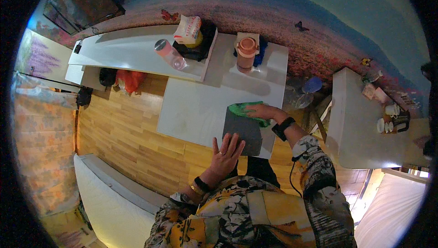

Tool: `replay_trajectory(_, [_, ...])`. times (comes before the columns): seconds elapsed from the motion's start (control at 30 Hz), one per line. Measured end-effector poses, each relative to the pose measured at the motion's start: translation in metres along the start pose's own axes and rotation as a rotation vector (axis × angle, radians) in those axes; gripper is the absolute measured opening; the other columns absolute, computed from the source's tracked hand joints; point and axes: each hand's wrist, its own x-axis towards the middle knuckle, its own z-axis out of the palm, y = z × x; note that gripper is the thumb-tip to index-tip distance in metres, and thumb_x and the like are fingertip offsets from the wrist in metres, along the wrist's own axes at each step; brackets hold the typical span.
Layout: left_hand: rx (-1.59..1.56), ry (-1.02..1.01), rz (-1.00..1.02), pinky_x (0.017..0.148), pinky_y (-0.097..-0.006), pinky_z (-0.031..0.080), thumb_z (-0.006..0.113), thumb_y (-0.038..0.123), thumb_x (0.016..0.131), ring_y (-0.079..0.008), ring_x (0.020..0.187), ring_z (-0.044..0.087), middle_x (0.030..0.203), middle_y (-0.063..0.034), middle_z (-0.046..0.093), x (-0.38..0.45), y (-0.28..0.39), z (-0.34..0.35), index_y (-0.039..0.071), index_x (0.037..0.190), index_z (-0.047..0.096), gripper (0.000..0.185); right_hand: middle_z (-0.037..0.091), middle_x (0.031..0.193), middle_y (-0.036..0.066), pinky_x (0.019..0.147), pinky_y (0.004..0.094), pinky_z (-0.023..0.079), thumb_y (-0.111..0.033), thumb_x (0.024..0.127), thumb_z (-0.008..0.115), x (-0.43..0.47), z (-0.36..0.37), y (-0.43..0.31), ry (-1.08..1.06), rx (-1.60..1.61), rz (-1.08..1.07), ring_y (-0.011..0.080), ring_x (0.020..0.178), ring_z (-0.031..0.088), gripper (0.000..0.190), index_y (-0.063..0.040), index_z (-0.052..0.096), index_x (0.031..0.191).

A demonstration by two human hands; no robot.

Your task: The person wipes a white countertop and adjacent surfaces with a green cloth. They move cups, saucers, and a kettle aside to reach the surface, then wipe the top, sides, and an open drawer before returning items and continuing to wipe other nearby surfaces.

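A flat, dark grey rectangular object (245, 128), possibly a closed laptop, lies on the white desk (191, 107) close to its front right edge. My right hand (265, 111) presses a crumpled green cloth (243, 108) onto the far part of this grey surface. Part of the cloth hangs past its right side. My left hand (226, 153) rests with fingers spread on the near left part of the grey object and holds nothing. A black band circles each wrist.
A pink-capped bottle (246, 54) stands at the desk's back. On the raised white shelf (130, 51) are a clear pink bottle (169, 54) and a tissue pack (187, 28). Right of the desk is a white table (359, 131) with cups (391, 110). A bed (113, 193) lies lower left.
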Motion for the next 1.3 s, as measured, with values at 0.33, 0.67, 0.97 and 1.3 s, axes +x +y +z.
replay_trajectory(0.33, [-0.038,0.09,-0.082,0.108,-0.0709,0.024,0.063,0.017,0.09,-0.0336,0.14,0.037,0.148,-0.0139,0.044,-0.019,0.007,0.019,0.026,0.138,0.055,0.05,0.041,0.154,0.015,0.114,0.0405,0.033,-0.04,0.101,0.053,0.001,0.033,-0.067,-0.257,-0.154,-0.451,0.032,0.138,0.042,0.054,-0.013,0.045,0.147])
replay_trajectory(0.67, [-0.065,0.021,-0.113,0.106,-0.0711,0.026,0.064,0.014,0.088,-0.0351,0.138,0.04,0.148,-0.0167,0.043,0.017,0.004,-0.001,0.023,0.141,0.052,0.055,0.05,0.146,0.017,0.11,0.0411,0.037,-0.043,0.098,0.054,0.049,0.003,0.07,0.166,-0.065,0.015,0.0331,0.133,0.047,0.056,-0.012,0.05,0.143])
replay_trajectory(0.97, [-0.453,0.238,-0.359,0.099,-0.0531,0.041,0.086,0.016,0.065,-0.0373,0.116,0.05,0.122,-0.0207,0.053,0.085,-0.045,-0.012,0.014,0.135,0.057,0.076,0.055,0.139,0.015,0.107,0.0429,0.042,-0.032,0.097,0.055,0.012,-0.002,0.106,0.89,-0.277,0.132,0.032,0.128,0.051,0.044,-0.01,0.057,0.135])
replay_trajectory(1.3, [-1.57,0.569,-1.23,0.093,-0.0402,0.049,0.072,0.007,0.09,-0.0223,0.109,0.058,0.125,-0.0115,0.055,0.056,-0.084,0.071,0.013,0.156,0.024,0.082,0.042,0.147,0.025,0.097,0.0544,0.041,-0.019,0.091,0.053,0.01,0.107,0.194,1.021,-0.743,0.154,0.0395,0.137,0.039,0.032,-0.003,0.062,0.117])
